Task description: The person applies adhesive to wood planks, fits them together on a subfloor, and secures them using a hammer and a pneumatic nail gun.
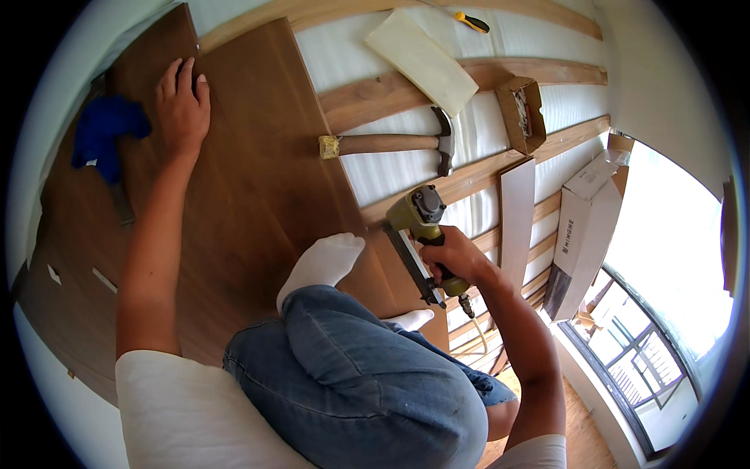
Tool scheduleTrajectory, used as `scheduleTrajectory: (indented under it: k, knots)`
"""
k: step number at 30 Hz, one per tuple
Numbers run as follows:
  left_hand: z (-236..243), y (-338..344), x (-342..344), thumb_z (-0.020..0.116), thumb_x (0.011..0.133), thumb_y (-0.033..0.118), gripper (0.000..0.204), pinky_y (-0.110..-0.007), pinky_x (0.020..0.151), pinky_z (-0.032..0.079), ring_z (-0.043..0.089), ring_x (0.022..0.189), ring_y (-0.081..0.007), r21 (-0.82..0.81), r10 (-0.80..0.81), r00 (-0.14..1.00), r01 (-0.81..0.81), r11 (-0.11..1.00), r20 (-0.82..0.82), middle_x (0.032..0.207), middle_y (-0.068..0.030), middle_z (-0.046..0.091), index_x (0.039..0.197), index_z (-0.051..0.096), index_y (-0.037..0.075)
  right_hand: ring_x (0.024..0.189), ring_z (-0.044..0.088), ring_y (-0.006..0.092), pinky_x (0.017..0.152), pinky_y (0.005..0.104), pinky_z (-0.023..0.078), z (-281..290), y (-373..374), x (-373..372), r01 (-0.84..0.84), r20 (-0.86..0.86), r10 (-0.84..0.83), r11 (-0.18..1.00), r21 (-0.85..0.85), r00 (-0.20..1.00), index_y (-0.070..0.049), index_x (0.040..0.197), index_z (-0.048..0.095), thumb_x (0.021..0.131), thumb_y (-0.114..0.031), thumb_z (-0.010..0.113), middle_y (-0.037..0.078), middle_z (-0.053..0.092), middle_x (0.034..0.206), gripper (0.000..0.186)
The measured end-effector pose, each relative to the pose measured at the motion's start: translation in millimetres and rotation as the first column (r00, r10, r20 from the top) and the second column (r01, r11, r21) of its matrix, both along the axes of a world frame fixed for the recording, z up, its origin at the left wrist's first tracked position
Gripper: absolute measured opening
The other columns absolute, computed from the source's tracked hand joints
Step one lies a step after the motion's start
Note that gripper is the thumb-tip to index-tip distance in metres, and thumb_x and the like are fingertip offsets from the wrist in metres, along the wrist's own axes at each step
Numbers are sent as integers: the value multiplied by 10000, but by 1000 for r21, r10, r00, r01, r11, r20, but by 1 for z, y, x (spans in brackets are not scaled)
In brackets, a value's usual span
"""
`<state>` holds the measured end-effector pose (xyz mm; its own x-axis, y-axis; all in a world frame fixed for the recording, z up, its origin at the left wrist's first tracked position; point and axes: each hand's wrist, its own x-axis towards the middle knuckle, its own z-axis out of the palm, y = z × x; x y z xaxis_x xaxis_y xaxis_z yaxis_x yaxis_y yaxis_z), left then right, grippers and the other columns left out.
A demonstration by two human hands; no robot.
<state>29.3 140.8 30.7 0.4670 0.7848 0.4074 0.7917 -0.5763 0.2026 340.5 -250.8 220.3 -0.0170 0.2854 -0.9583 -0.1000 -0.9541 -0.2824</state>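
Observation:
My right hand [455, 256] is wrapped round the grip of an olive-green pneumatic nail gun [414, 215], with a pale air hose [480, 332] running from its base. The tool's nose is near the edge of the brown floorboards [258, 141]. Out to the far left, my left hand [183, 109] rests flat on those boards, fingers spread, close to a seam between two of them. A claw hammer [391, 144] with a wooden handle lies beyond the nail gun, its handle end touching the board edge.
Wooden joists [375, 102] cross white sheeting. On them are a pale foam-like slab [422, 62], a small open cardboard box [521, 115], a loose plank [516, 211] and a yellow-black screwdriver [473, 22]. A long carton [582, 227] stands near the window. Blue cloth [109, 133] lies at left.

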Motion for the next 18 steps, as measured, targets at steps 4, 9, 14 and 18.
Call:
scheduleTrajectory:
  k: [4, 9, 14, 18]
  knots:
    - [-1, -1, 1, 622, 1004, 234, 372, -466, 1086, 454, 552, 1263, -363, -10, -1, 1000, 1, 1000, 17, 1410, -137, 578, 1348, 646, 95, 473, 581, 146, 472, 321, 480, 6, 17, -6, -84, 38, 85, 996, -25, 996, 39, 831, 601, 838, -98, 618, 62, 599, 582, 138]
    - [-3, 2, -1, 623, 1000, 215, 372, -467, 1086, 452, 546, 1270, -362, -12, -12, 999, 13, 1000, 43, 1411, -142, 577, 1350, 645, 92, 462, 581, 153, 463, 318, 470, 6, 18, -10, -120, 81, 123, 992, -42, 989, 46, 844, 611, 833, -88, 627, 63, 603, 583, 135]
    - [-4, 1, 1, 615, 1008, 214, 370, -474, 1086, 449, 542, 1280, -367, -38, -12, 998, 15, 999, 56, 1418, -144, 577, 1355, 643, 87, 461, 577, 150, 457, 313, 467, 11, 13, 20, -113, 186, 126, 990, -80, 974, 45, 841, 611, 842, -95, 640, 69, 600, 582, 143]
    - [-1, 0, 2, 608, 1015, 213, 372, -477, 1087, 448, 542, 1284, -367, -40, 18, 1000, -18, 999, 2, 1426, -143, 575, 1365, 639, 89, 460, 572, 149, 458, 320, 476, 7, 5, 40, -84, 154, 89, 996, -39, 984, 40, 805, 607, 853, -111, 639, 68, 600, 585, 161]
